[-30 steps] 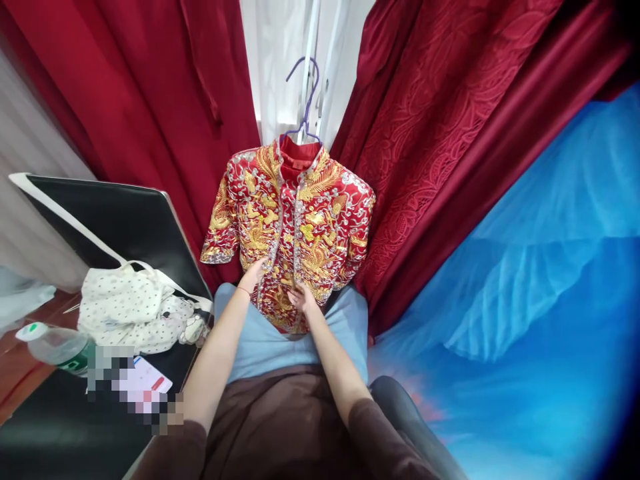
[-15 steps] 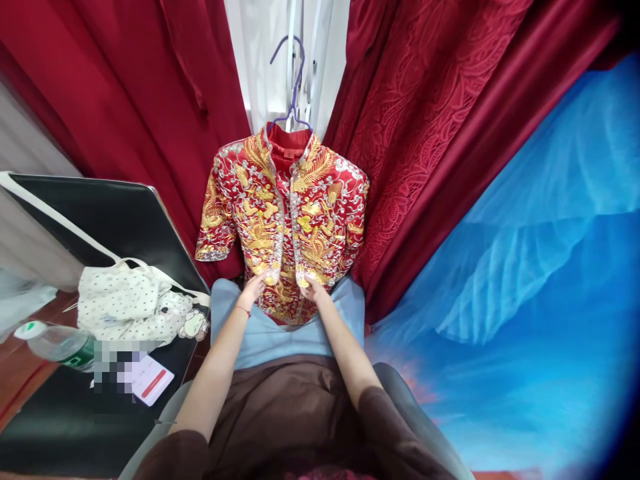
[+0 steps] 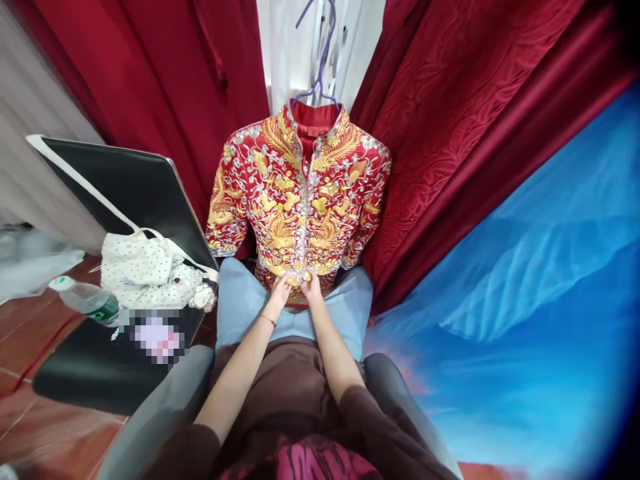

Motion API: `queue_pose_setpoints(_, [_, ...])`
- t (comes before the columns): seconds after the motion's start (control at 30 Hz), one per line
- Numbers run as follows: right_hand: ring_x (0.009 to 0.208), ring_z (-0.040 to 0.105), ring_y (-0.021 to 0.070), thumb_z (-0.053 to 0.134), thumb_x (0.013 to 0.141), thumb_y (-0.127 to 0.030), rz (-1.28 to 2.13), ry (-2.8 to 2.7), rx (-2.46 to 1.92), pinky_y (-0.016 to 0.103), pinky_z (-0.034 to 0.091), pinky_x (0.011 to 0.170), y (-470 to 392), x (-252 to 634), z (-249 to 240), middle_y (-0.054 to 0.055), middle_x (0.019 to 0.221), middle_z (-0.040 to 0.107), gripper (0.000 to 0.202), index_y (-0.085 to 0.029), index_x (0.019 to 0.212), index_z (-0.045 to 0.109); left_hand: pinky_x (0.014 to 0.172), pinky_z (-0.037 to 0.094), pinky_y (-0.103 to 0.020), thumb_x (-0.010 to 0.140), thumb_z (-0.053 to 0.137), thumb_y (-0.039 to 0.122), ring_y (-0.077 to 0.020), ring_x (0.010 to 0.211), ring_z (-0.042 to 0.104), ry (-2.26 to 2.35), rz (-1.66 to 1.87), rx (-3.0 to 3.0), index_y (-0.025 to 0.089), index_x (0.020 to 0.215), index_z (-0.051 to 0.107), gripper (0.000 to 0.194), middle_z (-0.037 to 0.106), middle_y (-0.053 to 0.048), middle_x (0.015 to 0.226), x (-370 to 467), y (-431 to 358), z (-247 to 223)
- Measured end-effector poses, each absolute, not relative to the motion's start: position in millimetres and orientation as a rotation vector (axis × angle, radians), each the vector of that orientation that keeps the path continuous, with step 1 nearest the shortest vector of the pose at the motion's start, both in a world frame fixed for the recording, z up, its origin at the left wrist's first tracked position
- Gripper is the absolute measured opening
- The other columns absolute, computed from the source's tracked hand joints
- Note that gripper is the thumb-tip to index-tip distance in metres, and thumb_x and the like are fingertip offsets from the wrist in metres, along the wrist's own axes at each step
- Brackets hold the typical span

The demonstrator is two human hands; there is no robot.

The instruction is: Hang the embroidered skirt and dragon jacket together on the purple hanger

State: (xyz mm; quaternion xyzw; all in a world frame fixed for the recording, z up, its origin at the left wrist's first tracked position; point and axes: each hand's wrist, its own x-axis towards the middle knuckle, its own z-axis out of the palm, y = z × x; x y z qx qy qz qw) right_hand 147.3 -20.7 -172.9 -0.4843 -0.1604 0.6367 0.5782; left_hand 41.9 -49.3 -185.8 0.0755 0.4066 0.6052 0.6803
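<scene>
A red jacket (image 3: 280, 200) with gold and silver embroidery hangs in front of me on a purple hanger (image 3: 327, 50). Its stand collar is open at the neck, while the two front edges meet below. My left hand (image 3: 281, 288) is closed on the lower corner of one front panel. The other panel's lower corner is pinched in my right hand (image 3: 311, 287). Both hands are close together at the hem, above my lap. Behind the hem, more red and gold embroidered cloth shows between my light blue trouser legs (image 3: 235, 293). My fingertips are partly hidden by the cloth.
On my left stands a black chair (image 3: 80, 373) with a dotted white bag (image 3: 133, 267), a water bottle (image 3: 90, 301) and a blurred phone-like object (image 3: 159, 339). Dark red curtains (image 3: 440, 133) hang on both sides. Blue tulle fabric (image 3: 525, 360) spreads at right.
My hands have come together, bringing the jacket's two front edges from apart to meeting. The view has shifted, so the jacket appears higher and further right.
</scene>
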Motion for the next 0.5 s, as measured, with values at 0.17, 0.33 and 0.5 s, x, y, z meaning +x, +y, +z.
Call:
queue_pose_setpoints(0.17, [0.075,0.069,0.0107,0.054,0.081,-0.017,1.538,-0.277,-1.063,0.019,0.056,0.069,-35,143,-174,-0.003,0.076,0.069,0.006,-0.023,0.081,0.055,0.085,0.054,-0.022,0.083,0.075,0.017,-0.0117,0.092,0.07,0.898,1.353,0.146,0.02,0.101,0.069,0.02,0.076,-0.002,0.1,14,-43,-183])
queue_pose_setpoints(0.33, [0.072,0.068,0.0113,0.059,0.08,-0.015,1.567,-0.286,-1.043,0.017,0.051,0.059,-42,150,-171,-0.001,0.08,0.072,0.009,-0.021,0.087,0.06,0.056,0.042,-0.017,0.08,0.078,0.013,-0.0049,0.064,0.057,0.855,1.317,0.174,0.018,0.088,0.066,0.015,0.068,0.002,0.081,12,-42,-186])
queue_pose_setpoints(0.5, [0.071,0.067,0.0104,0.062,0.086,-0.02,1.58,-0.319,-0.998,0.017,0.051,0.057,-44,154,-164,0.0,0.082,0.071,0.003,-0.02,0.089,0.062,0.047,0.029,-0.019,0.076,0.08,0.011,-0.0013,0.047,0.031,0.843,1.292,0.235,0.017,0.073,0.058,0.023,0.055,0.006,0.067,8,-49,-182])
